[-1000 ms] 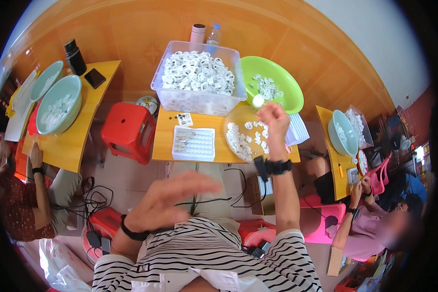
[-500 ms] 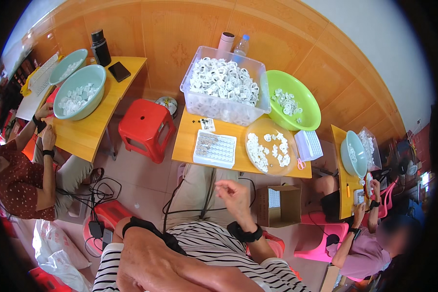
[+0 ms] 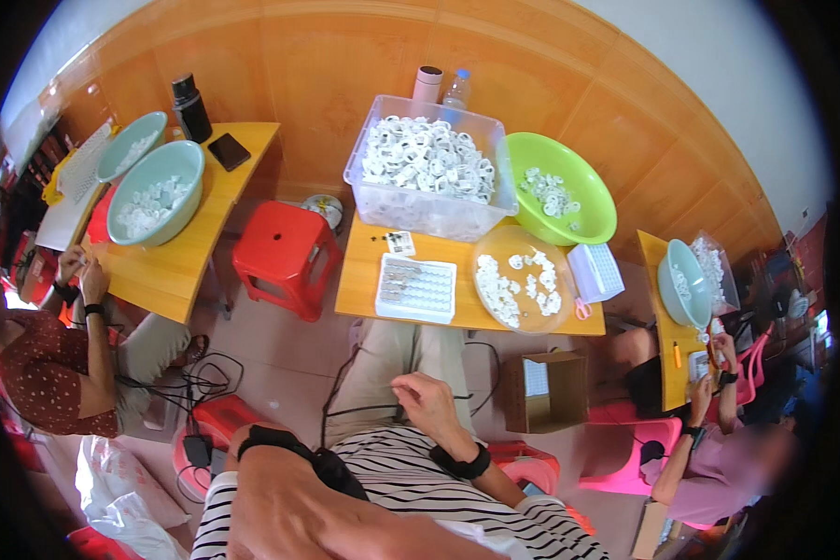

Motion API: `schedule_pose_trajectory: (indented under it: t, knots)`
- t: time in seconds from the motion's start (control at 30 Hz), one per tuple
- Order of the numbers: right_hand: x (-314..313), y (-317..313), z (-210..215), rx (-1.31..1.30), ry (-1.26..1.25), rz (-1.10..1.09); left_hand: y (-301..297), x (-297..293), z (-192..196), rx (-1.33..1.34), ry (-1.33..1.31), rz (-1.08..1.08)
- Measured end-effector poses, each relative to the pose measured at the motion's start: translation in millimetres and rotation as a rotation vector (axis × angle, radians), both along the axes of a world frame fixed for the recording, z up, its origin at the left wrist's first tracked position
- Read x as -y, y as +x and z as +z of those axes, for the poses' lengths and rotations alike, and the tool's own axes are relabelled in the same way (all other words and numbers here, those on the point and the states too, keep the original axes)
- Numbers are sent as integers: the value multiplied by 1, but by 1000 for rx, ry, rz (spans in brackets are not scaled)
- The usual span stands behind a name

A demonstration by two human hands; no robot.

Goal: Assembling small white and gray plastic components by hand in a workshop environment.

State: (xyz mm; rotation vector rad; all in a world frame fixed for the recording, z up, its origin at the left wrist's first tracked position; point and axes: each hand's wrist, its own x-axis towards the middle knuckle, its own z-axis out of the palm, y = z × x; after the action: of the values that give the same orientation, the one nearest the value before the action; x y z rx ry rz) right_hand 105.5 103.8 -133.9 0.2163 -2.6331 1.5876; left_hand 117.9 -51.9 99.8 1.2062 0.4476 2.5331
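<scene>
My right hand (image 3: 426, 401) hovers above my lap, a black band round its wrist. Its fingers are curled and drawn together; whether anything small is between them I cannot make out. My left arm (image 3: 336, 513) is bent across my body, large and close at the lower edge, and its fingers are hidden. In front of my knees, a white compartment tray (image 3: 418, 291) lies on the yellow table (image 3: 355, 289), with grey pieces in its left part. To its right is a round clear tray (image 3: 523, 322) of small white parts. A small white card (image 3: 400, 244) with black bits lies behind the compartment tray.
At the back stand a clear bin (image 3: 420, 213) heaped with white parts and a green basin (image 3: 583, 191). Pink scissors (image 3: 582, 308) lie at the right. A cardboard box (image 3: 548, 392) and red stool (image 3: 285, 252) stand nearby. Co-workers sit on either side.
My right hand has moved a little left and lower over my lap. The whole view has shifted slightly. On the left, a co-worker's hands have come together at the table edge.
</scene>
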Motion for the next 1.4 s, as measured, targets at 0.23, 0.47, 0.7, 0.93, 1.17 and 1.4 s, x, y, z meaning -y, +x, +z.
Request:
schedule_pose_trajectory:
  t: [0.23,0.47,0.7,0.93,1.17,1.4]
  knots:
    - [4,1,1,-21,57,49,-4,-1,-16,-354,86,-101]
    - [6,0,-2,-60,97,65,-14,6,-8,-268,-53,-165]
    - [6,0,-4,-25,125,75,13,-2,-7,40,13,83]
    - [4,2,-8,0,138,81,-21,-6,-13,-408,97,-63]
    - [7,1,-4,-23,183,123,-20,-23,16,-35,130,-158]
    - [8,-6,-8,-41,179,135,-23,-25,45,334,44,19]
